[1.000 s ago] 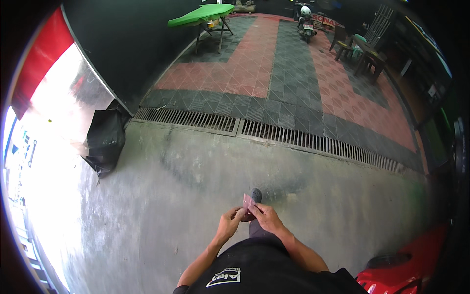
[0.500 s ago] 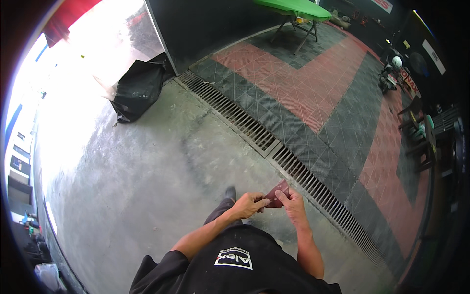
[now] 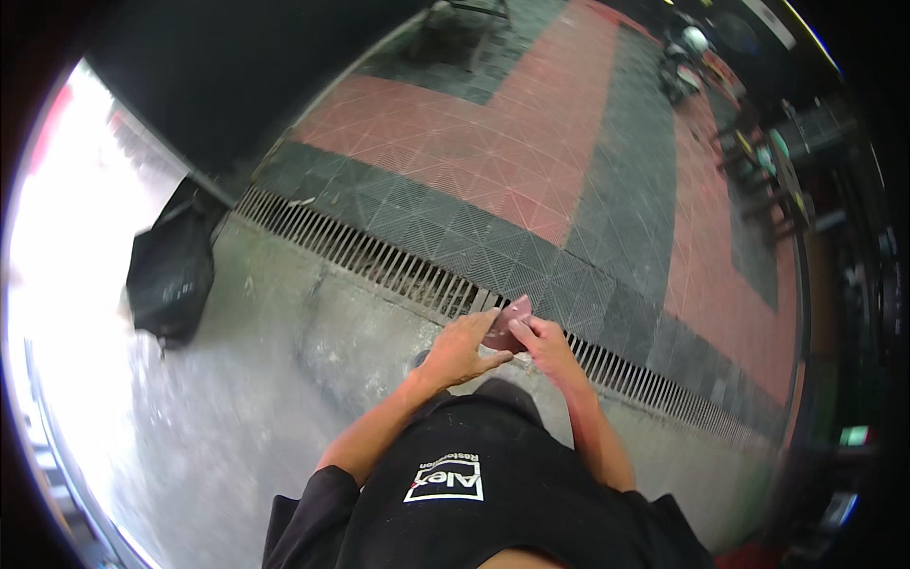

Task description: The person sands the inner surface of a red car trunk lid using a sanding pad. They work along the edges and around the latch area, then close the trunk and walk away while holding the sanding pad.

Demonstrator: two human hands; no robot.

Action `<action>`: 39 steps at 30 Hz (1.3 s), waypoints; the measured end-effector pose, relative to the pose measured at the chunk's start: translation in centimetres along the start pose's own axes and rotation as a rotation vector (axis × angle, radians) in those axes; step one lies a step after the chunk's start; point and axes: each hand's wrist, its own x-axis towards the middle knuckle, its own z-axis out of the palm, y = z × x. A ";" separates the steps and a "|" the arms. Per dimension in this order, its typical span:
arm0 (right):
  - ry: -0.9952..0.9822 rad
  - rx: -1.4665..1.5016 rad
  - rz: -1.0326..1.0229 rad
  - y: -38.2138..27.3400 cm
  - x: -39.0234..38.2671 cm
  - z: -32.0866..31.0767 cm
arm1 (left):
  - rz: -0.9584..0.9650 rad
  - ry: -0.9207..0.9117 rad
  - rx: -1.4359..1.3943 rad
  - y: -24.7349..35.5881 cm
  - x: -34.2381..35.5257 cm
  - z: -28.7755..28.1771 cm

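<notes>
A small maroon piece of sandpaper (image 3: pixel 518 309), apparently folded, is held out in front of my waist. My right hand (image 3: pixel 554 353) pinches it, the thumb lying on its face. On its left side, my left hand (image 3: pixel 457 353) has its fingers stretched out and its thumb apart. The fingertips of that hand are at the sheet's left edge; I cannot tell whether they touch it. Both hands are in the air over the border of the concrete and the drain.
A slotted drain grate (image 3: pixel 379 262) crosses the floor diagonally between concrete (image 3: pixel 275 379) and red and dark floor tiles (image 3: pixel 445 137). A black bag-like bundle (image 3: pixel 172 275) lies at the left by the doorway. Dark chairs (image 3: pixel 773 185) and a motorcycle (image 3: pixel 681 71) stand far right.
My left hand has let go of the sandpaper and spread its fingers; my right hand still pinches it. The view has turned to the right, shifting the bag and grate leftward.
</notes>
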 end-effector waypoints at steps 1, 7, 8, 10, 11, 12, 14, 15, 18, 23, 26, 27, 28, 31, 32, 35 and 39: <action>-0.010 -0.057 -0.027 -0.9 2.9 -0.2 | -0.002 -0.008 0.019 -1.2 2.8 -0.9; 0.105 0.211 0.039 -7.6 19.0 -3.4 | -0.139 -0.064 -0.045 -7.2 20.3 -4.2; 0.111 0.266 0.041 -7.7 22.3 -4.7 | -0.163 -0.040 -0.166 -7.6 23.7 -4.8; 0.160 0.305 -0.006 -7.1 28.5 -7.1 | -0.282 -0.145 -0.343 -10.4 29.4 -5.3; 0.177 0.294 -0.041 -7.6 31.7 -8.3 | -0.330 -0.152 -0.407 -12.1 32.0 -5.2; 0.135 0.273 0.008 -8.2 34.9 -9.6 | -0.361 -0.140 -0.496 -13.9 34.4 -5.1; -0.026 0.230 0.054 -9.1 41.9 -12.7 | -0.419 -0.010 -0.725 -16.6 38.8 -5.5; -0.115 0.209 0.083 -9.6 44.5 -13.2 | -0.451 0.067 -0.838 -17.5 39.9 -6.1; -0.304 0.165 0.101 -14.1 50.8 -11.3 | -0.517 0.330 -0.872 -19.7 41.3 -10.0; -0.621 0.169 0.143 -19.0 58.5 0.7 | -0.607 0.736 -1.158 -23.0 35.7 -16.8; -0.754 0.040 0.166 -20.1 58.0 11.0 | -0.597 1.058 -1.263 -26.1 28.4 -17.5; -0.777 0.012 0.167 -20.3 57.4 15.2 | -0.568 1.146 -1.300 -27.5 25.2 -18.5; -0.809 -0.093 0.139 -19.6 57.0 19.1 | -0.574 1.179 -1.315 -28.0 21.9 -19.7; -1.035 -0.214 0.014 -19.2 54.8 30.6 | -0.527 1.274 -1.366 -28.6 12.2 -24.4; -1.112 -0.284 -0.005 -19.3 54.1 34.8 | -0.480 1.274 -1.355 -28.6 8.8 -26.5; -1.365 -0.347 -0.023 -19.4 50.1 46.8 | -0.469 1.280 -1.339 -27.9 -1.6 -33.2; -1.593 -0.645 -0.297 -20.4 43.9 61.3 | -0.564 1.496 -1.245 -29.3 -13.4 -38.5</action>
